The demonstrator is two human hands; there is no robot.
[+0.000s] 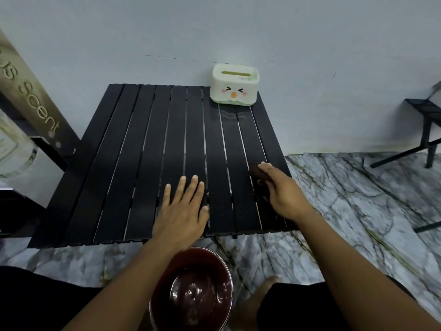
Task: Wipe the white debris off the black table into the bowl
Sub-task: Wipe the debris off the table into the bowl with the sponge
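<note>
black table (133, 163) under flat left hand (183, 211), right hand (281, 189) beside

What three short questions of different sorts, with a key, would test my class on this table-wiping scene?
1. True or false: the left hand lies flat, fingers spread, on the black table.
2. Where is the bowl? A) on the table's far corner B) below the table's near edge, between the person's arms C) on the chair
3. Fill in: the tissue box stands at the table's far ______ corner.

Key
1. True.
2. B.
3. Right. The right hand rests near the table's right edge over something dark; whether it is a cloth cannot be told, and no white debris shows.
</note>
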